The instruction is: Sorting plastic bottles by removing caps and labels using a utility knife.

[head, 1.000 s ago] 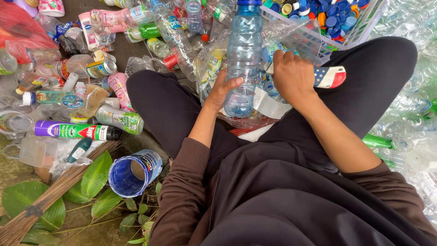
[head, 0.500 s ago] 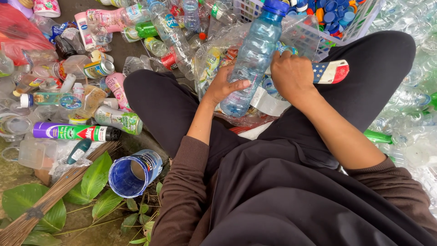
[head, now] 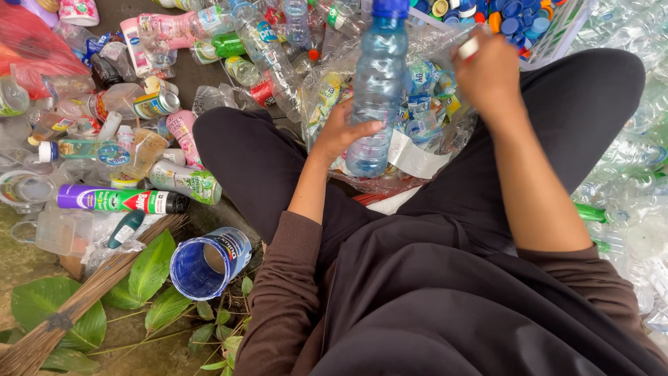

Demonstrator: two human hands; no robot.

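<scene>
— What is counted around the clear water bottle?

— One such bottle is held upright, gripped near its base by the left hand, whose fingers are wrapped about it. Nearer than the bottle, one blue open-topped can and one broom are seen among green leaves. Left of the bottle, one purple and green spray can is laid flat.

— And the right hand?

— It is raised right of the bottle, curled closed; something small and white seems to be pinched, though that cannot be told for sure.

— The ground?

— Bare dirt is seen, outdoors. Beyond the bottle, one white basket of coloured caps is set. Loose plastic bottles are heaped left, right and beyond; little open room is left around the bottle.
</scene>
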